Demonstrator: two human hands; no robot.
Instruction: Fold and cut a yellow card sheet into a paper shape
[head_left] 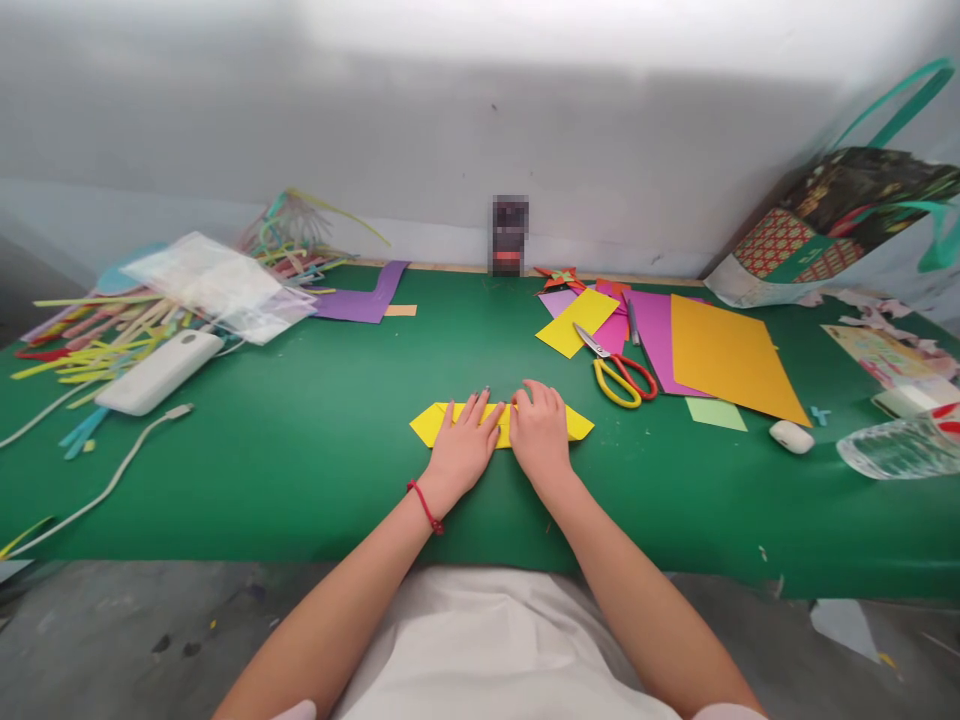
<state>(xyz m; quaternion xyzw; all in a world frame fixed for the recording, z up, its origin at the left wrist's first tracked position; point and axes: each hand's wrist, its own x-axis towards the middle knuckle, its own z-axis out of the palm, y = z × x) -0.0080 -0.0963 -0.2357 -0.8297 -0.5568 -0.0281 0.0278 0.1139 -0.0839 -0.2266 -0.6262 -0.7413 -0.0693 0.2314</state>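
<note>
A strip of folded yellow paper (pixel 426 425) with pointed ends lies flat on the green tabletop (pixel 465 350) in front of me. My left hand (pixel 462 452) rests on its left half, palm down with the fingers spread. On the right half is my right hand (pixel 541 432), its fingers bent and close together, thumb and forefinger at the paper near the middle. Both hands cover much of the strip, so its folds show only in part. Beyond the right hand lie scissors (pixel 621 375) with one red and one yellow handle, blades partly over a yellow sheet (pixel 574 322).
An orange sheet (pixel 731 355) overlaps a magenta sheet (pixel 652 330) at right, near an earbud case (pixel 791 437) and a clear bottle (pixel 900 445). A patterned bag (pixel 795 245) stands behind. Left are paper strips (pixel 135 340), a white power bank (pixel 161 372) and a cable (pixel 120 470).
</note>
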